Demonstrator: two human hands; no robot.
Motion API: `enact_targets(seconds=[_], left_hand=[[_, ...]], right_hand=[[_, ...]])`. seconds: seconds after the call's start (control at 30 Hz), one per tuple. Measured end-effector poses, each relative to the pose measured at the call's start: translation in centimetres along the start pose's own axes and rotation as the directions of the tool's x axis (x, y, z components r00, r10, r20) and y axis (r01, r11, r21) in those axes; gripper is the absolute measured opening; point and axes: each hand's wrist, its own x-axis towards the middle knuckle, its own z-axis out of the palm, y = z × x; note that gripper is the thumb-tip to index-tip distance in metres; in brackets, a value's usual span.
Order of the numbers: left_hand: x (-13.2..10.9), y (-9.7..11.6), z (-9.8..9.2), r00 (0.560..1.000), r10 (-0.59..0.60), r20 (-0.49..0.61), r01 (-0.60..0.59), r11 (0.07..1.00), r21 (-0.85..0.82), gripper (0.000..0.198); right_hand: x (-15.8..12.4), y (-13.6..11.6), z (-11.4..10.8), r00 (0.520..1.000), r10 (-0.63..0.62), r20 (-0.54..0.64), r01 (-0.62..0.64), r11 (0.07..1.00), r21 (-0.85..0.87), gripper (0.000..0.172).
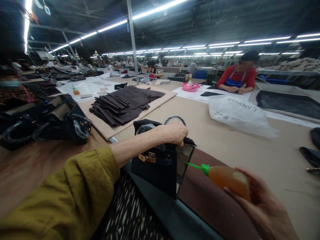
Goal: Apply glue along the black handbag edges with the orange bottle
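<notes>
A small black handbag (160, 166) with a gold clasp stands upright at the near table edge. My left hand (172, 133) is closed over its top, fingers curled round the upper rim. My right hand (262, 203) grips an orange squeeze bottle (228, 178) with a green nozzle. The nozzle tip points left and sits just beside the bag's open right side edge. A plastic-wrapped handle shows behind my left hand.
A stack of dark brown cut pieces (122, 105) lies on a board behind the bag. Black handbags (50, 123) sit at left. A white plastic bag (237, 113) lies at right. A person in red (236, 80) works across the table near a pink basket (191, 86).
</notes>
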Motion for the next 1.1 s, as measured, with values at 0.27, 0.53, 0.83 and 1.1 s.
enact_targets(seconds=[0.27,0.53,0.83,1.1], left_hand=[[-0.4,0.2,0.4,0.999,0.002,-0.045,-0.002,1.0,0.004,0.028],[-1.5,1.2,0.0,0.999,-0.006,-0.045,0.006,1.0,0.0,0.027],[-2.6,1.6,0.7,0.993,0.02,-0.114,-0.021,1.0,-0.01,0.027],[-3.9,2.5,1.1,0.986,0.045,-0.163,-0.051,0.998,-0.028,0.019]], right_hand=[[-0.6,0.5,0.1,0.998,-0.065,0.024,0.067,0.993,-0.094,0.058],[-1.5,0.5,0.8,0.995,-0.098,0.027,0.1,0.991,-0.086,0.053],[-2.2,1.1,1.3,0.992,-0.124,0.035,0.127,0.989,-0.079,0.052],[-2.5,2.4,1.1,0.991,-0.04,0.13,0.052,0.995,-0.09,0.056]])
